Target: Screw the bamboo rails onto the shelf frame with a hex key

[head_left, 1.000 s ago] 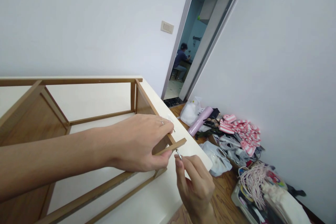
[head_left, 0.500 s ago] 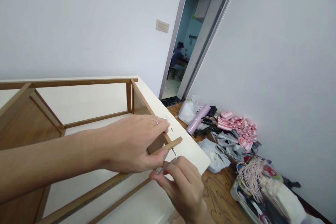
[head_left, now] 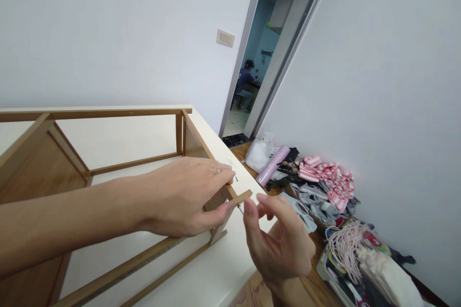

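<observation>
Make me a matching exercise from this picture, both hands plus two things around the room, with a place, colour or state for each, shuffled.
1. Left hand
2. Right hand
3. Roll
4. Light switch

A. Light purple
B. On the wall beside the doorway
C. Wearing a ring and gripping the wooden frame
D. Fingers raised near a thin metal tool

Pairs: 1-C, 2-D, 3-A, 4-B
</observation>
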{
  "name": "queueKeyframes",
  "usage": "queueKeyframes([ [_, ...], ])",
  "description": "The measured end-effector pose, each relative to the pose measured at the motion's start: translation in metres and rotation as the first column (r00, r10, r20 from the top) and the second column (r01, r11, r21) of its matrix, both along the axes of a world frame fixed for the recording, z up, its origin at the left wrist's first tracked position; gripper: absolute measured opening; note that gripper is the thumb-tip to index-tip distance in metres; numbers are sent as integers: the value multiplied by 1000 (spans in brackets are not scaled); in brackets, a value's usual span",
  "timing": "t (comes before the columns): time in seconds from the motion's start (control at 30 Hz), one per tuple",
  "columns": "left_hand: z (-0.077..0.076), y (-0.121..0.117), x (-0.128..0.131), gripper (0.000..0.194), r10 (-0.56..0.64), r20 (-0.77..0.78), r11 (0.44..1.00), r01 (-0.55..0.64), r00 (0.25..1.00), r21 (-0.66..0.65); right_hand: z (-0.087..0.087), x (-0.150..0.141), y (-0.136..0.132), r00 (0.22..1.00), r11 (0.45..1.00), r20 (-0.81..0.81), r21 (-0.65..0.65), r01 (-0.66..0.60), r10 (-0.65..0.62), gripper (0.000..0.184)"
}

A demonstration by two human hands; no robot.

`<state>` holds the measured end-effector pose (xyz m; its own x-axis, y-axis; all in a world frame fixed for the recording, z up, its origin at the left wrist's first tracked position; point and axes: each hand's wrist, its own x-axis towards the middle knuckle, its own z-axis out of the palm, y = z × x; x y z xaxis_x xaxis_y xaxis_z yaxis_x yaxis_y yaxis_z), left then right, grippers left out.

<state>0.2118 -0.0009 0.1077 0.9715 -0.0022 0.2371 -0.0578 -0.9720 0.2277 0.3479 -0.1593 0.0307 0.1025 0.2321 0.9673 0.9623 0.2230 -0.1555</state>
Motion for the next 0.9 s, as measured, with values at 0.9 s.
queueKeyframes([
  [0.9,-7,-1,-1,36,56,1,998,-56,998,-14,-32,-34,-13,919,904,-383,-352,-244,99,31],
])
